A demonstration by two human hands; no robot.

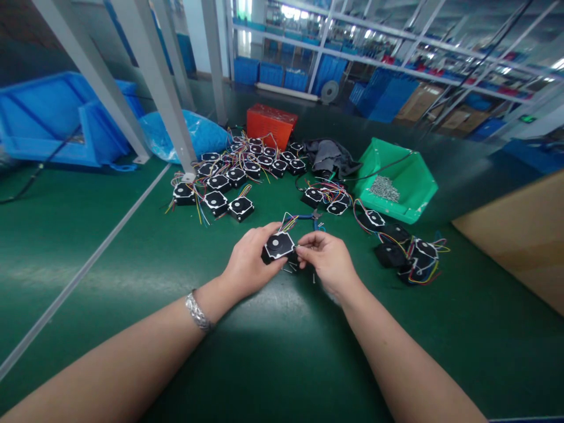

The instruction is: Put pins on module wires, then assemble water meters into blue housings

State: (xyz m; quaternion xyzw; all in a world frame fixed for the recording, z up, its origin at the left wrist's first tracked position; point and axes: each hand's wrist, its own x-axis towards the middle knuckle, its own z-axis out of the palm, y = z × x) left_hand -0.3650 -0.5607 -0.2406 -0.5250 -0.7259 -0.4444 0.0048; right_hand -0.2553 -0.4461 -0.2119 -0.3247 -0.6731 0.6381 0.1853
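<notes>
While the left hand (pixel 250 254) clasps the wired unit (pixel 277 244), presumably steadying it, the right hand (pixel 324 257) pinches a tiny, indistinct piece (pixel 298 247) against its corner. Screws (pixel 314 278) lie nearby.

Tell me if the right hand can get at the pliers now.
Probably yes: the pliers lie just beyond the right hand, and nothing visible blocks the way. But that hand is at the side of the black box the left hand holds, and would likely have to leave that first.
</notes>
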